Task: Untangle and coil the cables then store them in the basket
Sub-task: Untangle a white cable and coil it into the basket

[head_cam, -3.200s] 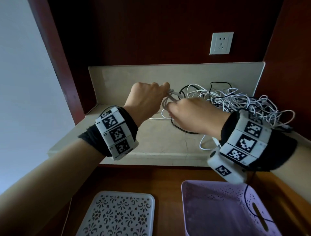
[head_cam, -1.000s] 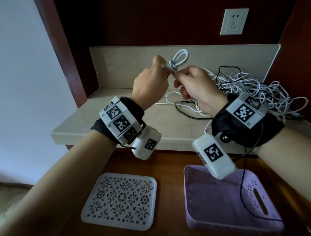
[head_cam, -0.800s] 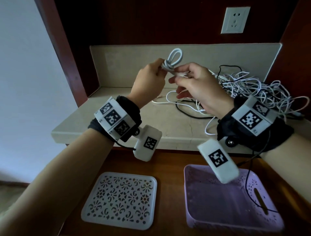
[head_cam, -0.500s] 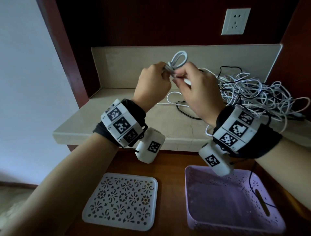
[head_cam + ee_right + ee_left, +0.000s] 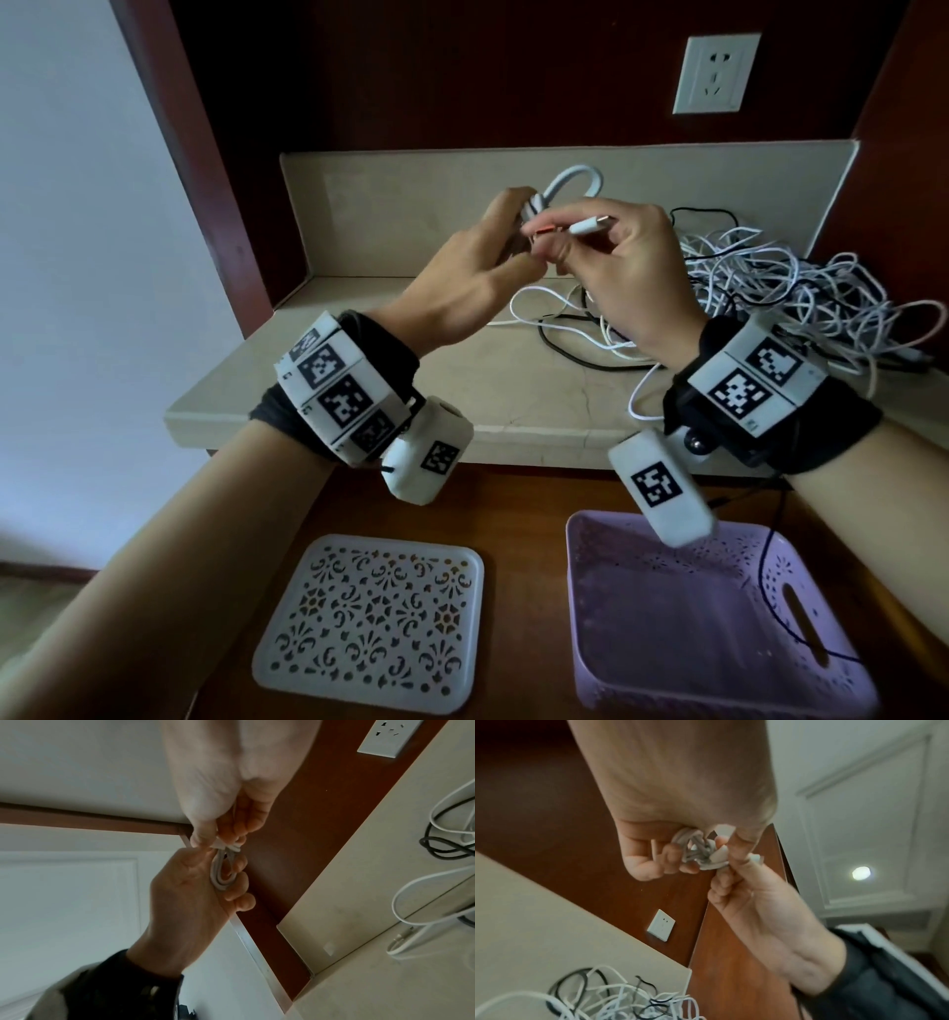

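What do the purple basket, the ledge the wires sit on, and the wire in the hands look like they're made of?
Basket: probably moulded plastic, matte lilac, with punched patterns and a handle slot.
Ledge: looks like polished beige stone, with a faint crack line.
Coiled cable: smooth white rubbery sheath, apparently with a metal-tipped plug.

The left hand (image 5: 680, 801) filled the view from twelve o'clock down to the centre, its fingers curled round a small bundle of white cable (image 5: 695, 850). The right hand (image 5: 757, 902) reached in from four o'clock and pinched the cable's white plug end (image 5: 718, 856) against the bundle. At six to seven o'clock lay a tangle of white and black cables (image 5: 618, 1000) before a beige backsplash (image 5: 552, 923). A white wall socket (image 5: 661, 925) sat on the wooden panel just below centre.
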The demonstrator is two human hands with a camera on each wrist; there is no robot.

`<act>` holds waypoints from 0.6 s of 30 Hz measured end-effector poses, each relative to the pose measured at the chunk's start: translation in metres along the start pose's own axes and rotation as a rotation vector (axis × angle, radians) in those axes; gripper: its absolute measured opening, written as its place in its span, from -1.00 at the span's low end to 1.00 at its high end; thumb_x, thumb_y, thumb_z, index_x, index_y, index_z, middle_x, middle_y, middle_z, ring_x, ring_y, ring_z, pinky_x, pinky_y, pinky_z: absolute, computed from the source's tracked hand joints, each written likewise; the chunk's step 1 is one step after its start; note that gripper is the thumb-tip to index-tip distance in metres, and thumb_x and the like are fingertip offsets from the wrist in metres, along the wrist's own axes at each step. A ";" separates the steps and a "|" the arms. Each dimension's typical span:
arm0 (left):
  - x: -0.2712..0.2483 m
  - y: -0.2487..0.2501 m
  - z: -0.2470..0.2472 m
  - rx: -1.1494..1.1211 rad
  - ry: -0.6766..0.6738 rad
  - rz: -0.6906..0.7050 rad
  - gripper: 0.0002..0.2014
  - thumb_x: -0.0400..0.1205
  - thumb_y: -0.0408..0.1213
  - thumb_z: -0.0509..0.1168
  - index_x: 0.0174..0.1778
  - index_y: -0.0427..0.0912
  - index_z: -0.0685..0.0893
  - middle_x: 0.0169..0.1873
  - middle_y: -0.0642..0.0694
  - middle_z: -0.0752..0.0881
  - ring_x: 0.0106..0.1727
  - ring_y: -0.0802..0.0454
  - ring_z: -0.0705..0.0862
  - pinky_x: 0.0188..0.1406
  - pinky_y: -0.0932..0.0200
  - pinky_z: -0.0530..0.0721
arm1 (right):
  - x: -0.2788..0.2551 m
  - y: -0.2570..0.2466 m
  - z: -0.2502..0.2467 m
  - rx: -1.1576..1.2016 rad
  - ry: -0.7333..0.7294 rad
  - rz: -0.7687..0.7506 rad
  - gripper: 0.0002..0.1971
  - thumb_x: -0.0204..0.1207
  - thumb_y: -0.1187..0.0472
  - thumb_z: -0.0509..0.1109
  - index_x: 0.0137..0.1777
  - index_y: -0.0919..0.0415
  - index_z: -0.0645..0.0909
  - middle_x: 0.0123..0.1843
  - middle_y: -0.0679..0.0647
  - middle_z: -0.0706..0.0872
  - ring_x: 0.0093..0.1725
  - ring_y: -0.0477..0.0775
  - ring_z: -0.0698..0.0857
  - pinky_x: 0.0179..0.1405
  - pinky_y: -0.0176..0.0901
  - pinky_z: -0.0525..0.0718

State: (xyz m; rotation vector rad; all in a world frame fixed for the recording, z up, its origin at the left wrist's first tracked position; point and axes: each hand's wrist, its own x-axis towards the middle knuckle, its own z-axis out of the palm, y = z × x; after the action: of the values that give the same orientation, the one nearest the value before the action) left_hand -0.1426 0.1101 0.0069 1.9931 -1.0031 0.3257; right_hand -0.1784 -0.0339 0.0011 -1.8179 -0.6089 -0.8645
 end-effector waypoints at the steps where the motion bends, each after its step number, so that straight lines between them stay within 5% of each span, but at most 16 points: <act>1: -0.001 0.001 0.001 -0.092 0.000 -0.032 -0.62 0.48 -0.16 0.11 0.21 -0.15 0.41 -0.35 0.02 0.48 -0.35 0.08 0.44 -0.26 0.12 0.50 | 0.001 -0.001 -0.001 0.018 -0.009 -0.002 -0.82 0.46 0.32 0.45 -0.12 -0.03 0.69 -0.45 -0.12 0.72 -0.45 -0.24 0.57 -0.38 -0.41 0.48; 6: -0.004 0.006 0.010 -0.148 0.092 0.020 -0.80 0.63 0.00 -0.04 -0.07 -0.01 0.40 -0.39 0.08 0.54 -0.41 0.09 0.61 -0.27 0.09 0.64 | 0.004 -0.001 -0.002 0.055 -0.031 0.056 -0.83 0.49 0.33 0.44 -0.19 0.01 0.64 -0.54 -0.28 0.62 -0.52 -0.27 0.53 -0.42 -0.47 0.48; 9: -0.001 0.005 0.013 -0.159 0.136 0.029 -0.72 0.64 0.02 -0.02 0.03 -0.09 0.43 -0.42 0.12 0.50 -0.43 0.21 0.54 -0.30 0.03 0.62 | 0.006 -0.002 -0.004 0.045 -0.040 0.073 -0.84 0.49 0.29 0.45 -0.21 -0.01 0.63 -0.52 -0.28 0.64 -0.50 -0.28 0.56 -0.42 -0.50 0.47; 13: 0.001 0.005 0.014 -0.133 0.143 0.061 -0.58 0.64 -0.03 0.05 0.31 -0.20 0.46 -0.26 0.20 0.55 -0.30 0.38 0.55 -0.18 0.28 0.55 | 0.007 -0.004 -0.005 0.041 -0.080 0.067 -0.85 0.49 0.28 0.42 -0.22 -0.01 0.66 -0.48 -0.19 0.67 -0.48 -0.28 0.57 -0.40 -0.43 0.52; 18: -0.001 0.004 0.016 -0.215 0.154 -0.009 -0.90 0.71 -0.12 0.05 0.02 0.00 0.43 -0.33 0.18 0.51 -0.38 0.36 0.51 -0.17 0.16 0.61 | 0.004 0.001 -0.004 -0.064 -0.156 0.040 -0.84 0.58 0.25 0.33 -0.09 -0.08 0.58 -0.35 0.21 0.64 -0.40 0.14 0.57 -0.36 -0.06 0.53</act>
State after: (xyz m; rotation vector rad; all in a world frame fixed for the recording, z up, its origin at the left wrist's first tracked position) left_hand -0.1483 0.0969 -0.0013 1.7511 -0.8919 0.3457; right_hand -0.1762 -0.0378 0.0042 -1.9617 -0.6475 -0.7269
